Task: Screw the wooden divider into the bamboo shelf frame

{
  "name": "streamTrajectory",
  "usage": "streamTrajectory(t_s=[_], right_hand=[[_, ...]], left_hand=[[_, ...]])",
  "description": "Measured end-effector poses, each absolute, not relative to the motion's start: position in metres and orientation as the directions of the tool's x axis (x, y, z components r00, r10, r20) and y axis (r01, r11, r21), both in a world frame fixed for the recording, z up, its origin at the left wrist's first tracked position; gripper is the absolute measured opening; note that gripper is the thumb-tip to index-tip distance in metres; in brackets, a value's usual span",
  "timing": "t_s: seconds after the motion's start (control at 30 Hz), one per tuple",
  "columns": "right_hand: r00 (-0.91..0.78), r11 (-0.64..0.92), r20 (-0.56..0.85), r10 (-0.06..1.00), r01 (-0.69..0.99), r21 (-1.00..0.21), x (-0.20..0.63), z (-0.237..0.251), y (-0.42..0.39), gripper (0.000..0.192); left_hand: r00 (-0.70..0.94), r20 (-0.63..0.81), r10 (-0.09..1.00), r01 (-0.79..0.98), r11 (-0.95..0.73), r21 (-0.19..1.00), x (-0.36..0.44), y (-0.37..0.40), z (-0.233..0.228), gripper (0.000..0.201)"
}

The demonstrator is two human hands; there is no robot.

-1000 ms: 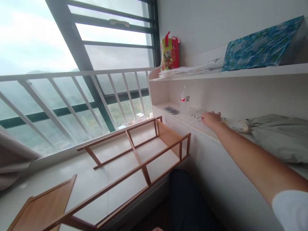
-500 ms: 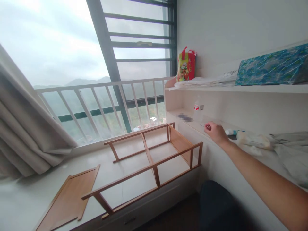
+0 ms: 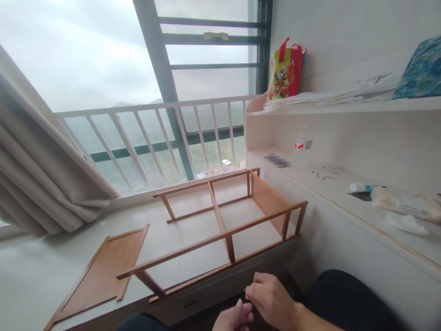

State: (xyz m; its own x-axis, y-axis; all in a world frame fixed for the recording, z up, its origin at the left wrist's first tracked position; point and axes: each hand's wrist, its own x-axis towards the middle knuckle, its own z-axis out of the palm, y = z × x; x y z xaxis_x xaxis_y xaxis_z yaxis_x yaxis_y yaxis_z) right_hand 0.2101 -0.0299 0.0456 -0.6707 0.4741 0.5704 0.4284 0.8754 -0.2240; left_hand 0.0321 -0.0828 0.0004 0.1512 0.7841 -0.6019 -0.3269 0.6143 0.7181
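Note:
My right hand (image 3: 272,299) is low in the middle of the view, its fingers pinched together. A tiny tip shows at the fingertips; what it belongs to is too small to make out. Just left of it is my left hand (image 3: 234,317), partly cut off by the bottom edge, thumb raised and fingers loosely curled, with nothing visible in it. Beyond both hands a brown wooden frame (image 3: 230,248) lies on its side on the white window ledge (image 3: 179,250), a wooden panel (image 3: 270,195) fitted at its far right end.
A separate wooden panel (image 3: 103,271) lies flat at the left. On the desk (image 3: 330,193) at right are several small slim pieces (image 3: 319,174), a clear bottle (image 3: 299,149), a white-and-blue tube (image 3: 361,187) and a crumpled plastic bag (image 3: 406,204). A red-green bag (image 3: 285,71) stands on the shelf above.
My right hand has left the desk and come down toward the middle, still pinched. My left hand has come into view. The view has shifted, uncovering the small pieces on the desk.

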Motion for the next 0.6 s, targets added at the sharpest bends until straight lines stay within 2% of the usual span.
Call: streamTrajectory(t_s=[0.1, 0.2, 0.27, 0.37, 0.43, 0.5, 0.6], right_hand=[[-0.772, 0.918, 0.496, 0.397, 0.341, -0.203, 0.202, 0.038, -0.034, 0.025], [-0.814, 0.915, 0.419, 0.402, 0.338, -0.221, 0.202, 0.033, -0.034, 0.023], [-0.832, 0.912, 0.379, 0.405, 0.343, -0.223, 0.203, 0.029, -0.032, 0.022], [-0.845, 0.902, 0.34, 0.413, 0.329, -0.279, 0.203, 0.024, -0.033, 0.022], [-0.849, 0.881, 0.325, 0.417, 0.29, -0.374, 0.203, 0.02, -0.036, 0.023], [-0.817, 0.812, 0.319, 0.481, 0.278, -0.513, 0.204, 0.015, -0.039, 0.022], [-0.653, 0.572, 0.237, 0.719, 0.363, -0.736, 0.206, 0.004, -0.04, 0.01]], left_hand=[[0.168, -0.705, 0.689, -0.391, 0.703, 0.594, 0.031, -0.08, 0.009, 0.039], [0.076, -0.808, 0.584, -0.463, 0.738, 0.49, 0.034, -0.083, 0.019, 0.025], [0.044, -0.839, 0.542, -0.505, 0.737, 0.449, 0.04, -0.083, 0.025, 0.024], [0.043, -0.836, 0.546, -0.537, 0.718, 0.442, 0.047, -0.08, 0.03, 0.029], [0.047, -0.781, 0.622, -0.523, 0.682, 0.512, 0.05, -0.078, 0.03, 0.03], [0.062, -0.703, 0.709, -0.493, 0.634, 0.596, 0.051, -0.076, 0.026, 0.03], [0.054, -0.653, 0.755, -0.492, 0.589, 0.641, 0.051, -0.07, 0.014, 0.033]])
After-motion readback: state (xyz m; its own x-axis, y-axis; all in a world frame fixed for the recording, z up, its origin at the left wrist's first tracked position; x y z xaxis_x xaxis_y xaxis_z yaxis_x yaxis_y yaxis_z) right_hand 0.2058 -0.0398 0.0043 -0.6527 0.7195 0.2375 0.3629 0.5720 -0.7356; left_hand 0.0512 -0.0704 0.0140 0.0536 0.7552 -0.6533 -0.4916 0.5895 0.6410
